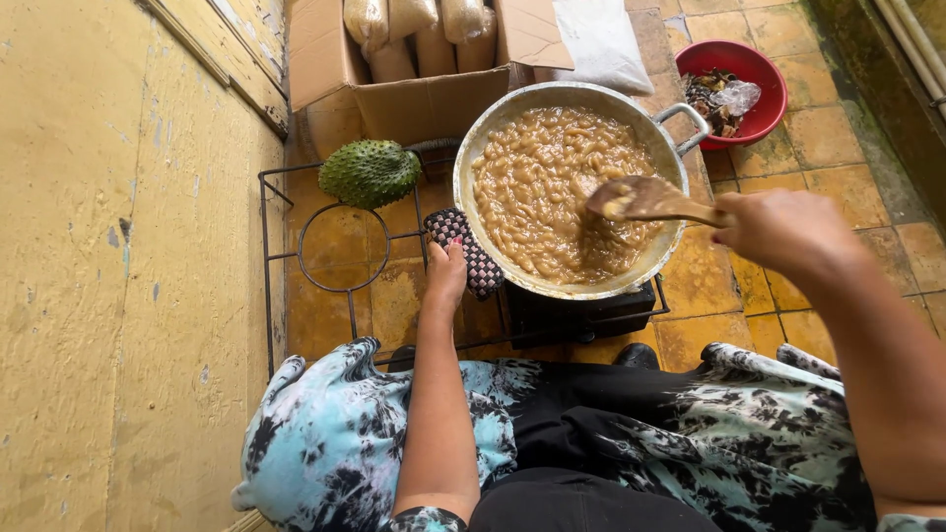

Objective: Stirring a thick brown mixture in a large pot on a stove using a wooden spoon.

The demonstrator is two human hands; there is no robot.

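A: Count entry. One metal pan (493, 148), round and wide with a dull scuffed rim, and one loop handle on its far side. It sits on one black wire stove frame (296, 177) with a ring-shaped rest open on the left side.

B: Contents?

A: Pan nearly full of a light brown, lumpy, glossy mix (537, 187) of short curled pieces in thick sauce.

B: Hands?

A: Two. The left hand (445, 276) is closed on one woven checkered pot holder (471, 251), dark and pale squares, pressed against the near-left rim of the pan. The right hand (783, 229) is closed around the handle of one wooden spoon (645, 199); its flat oval bowl is smeared with the mix and held just above the right half of the pan.

B: Surroundings?

A: One green, spiky-skinned oval fruit (370, 172) resting on the frame's far-left corner. One open cardboard box (414, 103) behind the pan, holding several clear bags of pale beige grain; exact number unclear, at least four tops show. One white sack (601, 44) beside it. One red plastic bowl (764, 74) with dark scraps and a crumpled clear bag. Floor of worn ochre tiles (709, 281); rough yellow painted wall (118, 296) on the left.
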